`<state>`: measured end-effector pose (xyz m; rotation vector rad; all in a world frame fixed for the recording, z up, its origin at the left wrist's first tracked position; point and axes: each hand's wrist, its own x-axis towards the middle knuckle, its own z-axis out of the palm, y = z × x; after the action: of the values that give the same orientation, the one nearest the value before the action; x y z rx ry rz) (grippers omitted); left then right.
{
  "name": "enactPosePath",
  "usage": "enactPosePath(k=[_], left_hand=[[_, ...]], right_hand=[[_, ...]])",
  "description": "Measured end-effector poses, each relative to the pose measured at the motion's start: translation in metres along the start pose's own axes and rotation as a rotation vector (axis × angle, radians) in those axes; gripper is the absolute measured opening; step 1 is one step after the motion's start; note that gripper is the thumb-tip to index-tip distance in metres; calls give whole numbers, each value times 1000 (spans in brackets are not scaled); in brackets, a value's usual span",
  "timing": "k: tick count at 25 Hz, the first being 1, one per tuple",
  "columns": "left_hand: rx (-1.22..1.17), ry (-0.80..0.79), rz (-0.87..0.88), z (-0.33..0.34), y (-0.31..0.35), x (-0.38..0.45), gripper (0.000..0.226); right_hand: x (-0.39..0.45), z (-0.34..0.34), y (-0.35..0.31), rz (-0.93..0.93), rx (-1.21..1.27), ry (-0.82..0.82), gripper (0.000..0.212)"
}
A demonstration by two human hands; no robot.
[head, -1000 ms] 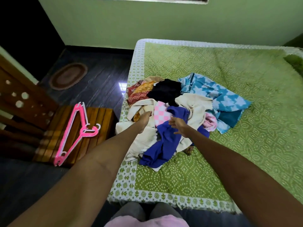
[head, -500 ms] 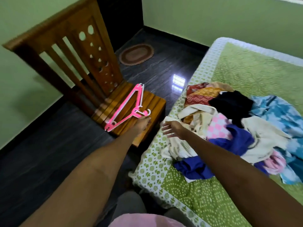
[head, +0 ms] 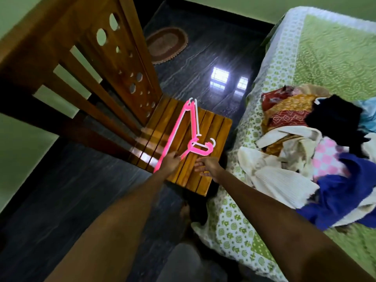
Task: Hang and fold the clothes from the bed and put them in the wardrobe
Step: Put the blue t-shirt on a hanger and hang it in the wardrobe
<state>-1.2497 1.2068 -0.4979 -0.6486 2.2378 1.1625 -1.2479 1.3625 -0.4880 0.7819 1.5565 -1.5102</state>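
So, gripping the lower arm of the pink hangers (head: 184, 130) lying on the wooden chair (head: 205, 165) with the left hand (head: 170, 162), hovering the right hand (head: 207, 165) loose-fingered just beside, leaving the clothes pile (head: 301, 157) heaped on the bed (head: 333, 58).

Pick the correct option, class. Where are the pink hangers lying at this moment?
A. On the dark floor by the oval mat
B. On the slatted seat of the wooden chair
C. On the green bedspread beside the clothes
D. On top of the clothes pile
B: the pink hangers lie across the slatted seat of the wooden chair, beside the bed, with the left hand at their near end.
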Motion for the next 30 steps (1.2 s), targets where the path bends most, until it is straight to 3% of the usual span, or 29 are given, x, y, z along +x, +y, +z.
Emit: enactPosePath(k=[4,8,12,16,21,24,26,30], left_hand=[[136,-46,-10,-12,-24,57,33],[168,-44,-43,-6,-43,104,60],[315,-51,-23,-7,-48,120,52],[400,53,54,-4,-59,132,45],[259,104,18,3,-54,134,36],[165,125,67,12,-39,114,39],[160,153,125,23,-30,90,39],[195,172,195,60,-18,45,47]], right_hand=[[52,34,5,61,31,66,9],[91,55,3,86,66,167,15],[123,72,5,80,122,233,14],[146,84,13,113,137,370,44],[153,75,20,142,-9,410,22],[140,71,15,51,218,333,9],[124,65,9,-31,422,325,15],[91,31,20,-98,601,424,25]])
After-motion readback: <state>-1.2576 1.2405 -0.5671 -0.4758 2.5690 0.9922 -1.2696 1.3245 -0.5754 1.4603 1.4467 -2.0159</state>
